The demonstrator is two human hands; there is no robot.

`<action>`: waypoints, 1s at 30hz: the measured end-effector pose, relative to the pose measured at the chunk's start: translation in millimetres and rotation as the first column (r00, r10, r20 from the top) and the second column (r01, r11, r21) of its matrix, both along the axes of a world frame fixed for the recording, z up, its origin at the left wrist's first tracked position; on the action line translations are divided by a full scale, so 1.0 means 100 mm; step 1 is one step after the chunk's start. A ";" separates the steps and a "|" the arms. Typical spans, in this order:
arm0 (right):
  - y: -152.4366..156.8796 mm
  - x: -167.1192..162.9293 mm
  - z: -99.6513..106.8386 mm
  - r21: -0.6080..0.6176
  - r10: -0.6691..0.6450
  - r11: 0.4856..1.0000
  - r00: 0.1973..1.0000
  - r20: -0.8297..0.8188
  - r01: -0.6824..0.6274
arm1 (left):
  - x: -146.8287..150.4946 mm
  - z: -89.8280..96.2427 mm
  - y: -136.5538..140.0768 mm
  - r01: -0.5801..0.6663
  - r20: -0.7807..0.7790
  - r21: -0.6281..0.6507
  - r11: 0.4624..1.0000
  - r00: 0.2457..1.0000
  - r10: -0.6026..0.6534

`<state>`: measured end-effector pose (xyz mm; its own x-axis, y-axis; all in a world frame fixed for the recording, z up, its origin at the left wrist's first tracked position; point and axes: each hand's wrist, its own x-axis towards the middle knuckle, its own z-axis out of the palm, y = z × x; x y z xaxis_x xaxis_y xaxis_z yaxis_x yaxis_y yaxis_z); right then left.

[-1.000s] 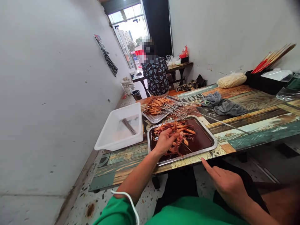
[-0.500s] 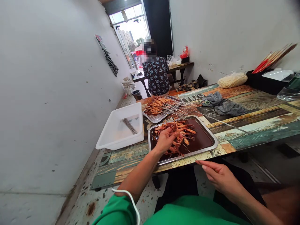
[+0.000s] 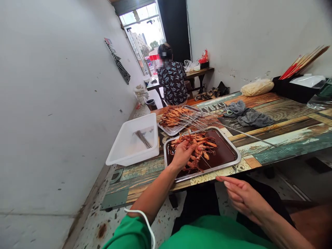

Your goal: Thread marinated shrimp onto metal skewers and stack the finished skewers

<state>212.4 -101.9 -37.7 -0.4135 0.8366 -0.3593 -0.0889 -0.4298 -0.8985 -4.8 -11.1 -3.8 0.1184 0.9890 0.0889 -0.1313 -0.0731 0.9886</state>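
Note:
My left hand [image 3: 183, 152] is closed on a reddish-brown, stringy piece of meat above the metal tray [image 3: 234, 159]. It looks like a duck tongue, but the fingers cover most of it. My right hand [image 3: 240, 193], in front of the table edge, pinches the near end of a thin metal skewer [image 3: 209, 167]. The skewer slants up and left to the meat at my left fingers; whether its tip is inside the meat I cannot tell. More long, thin meat pieces [image 3: 206, 144] lie in dark brown liquid in the tray.
Behind stands a second tray [image 3: 172, 131] with skewered meat [image 3: 173, 117]. Left is a white plastic tub [image 3: 121, 152] holding loose metal skewers [image 3: 143, 139]. Grey cloths [image 3: 254, 118], bagged pale food [image 3: 257, 87] and a black box [image 3: 292, 90] lie right. A person [image 3: 172, 81] sits beyond.
Both hands keep nearly the same place and grip. My right hand's fingers have shifted slightly on the skewer, and the camera view has moved a little.

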 end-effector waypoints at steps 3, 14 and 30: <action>0.00 -0.04 0.04 -0.244 -0.029 0.969 0.961 -0.274 -0.041 | 0.01 0.00 0.00 -0.026 0.025 0.017 1.000 0.999 0.026; 0.00 0.02 -0.21 0.868 -0.431 0.407 0.777 0.458 -0.286 | 0.01 0.05 0.03 -0.092 0.109 -0.036 0.995 0.989 0.096; -0.03 0.05 -0.04 0.790 -0.358 0.584 0.814 0.458 -0.188 | 0.06 -0.03 0.00 -0.080 0.073 -0.042 0.996 0.994 0.082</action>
<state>216.9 -104.8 -42.1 -0.2960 0.8983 0.3247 0.5024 0.4355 -0.7469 1.5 -11.4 -6.8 0.0323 0.9979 0.0558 -0.1997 -0.0482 0.9787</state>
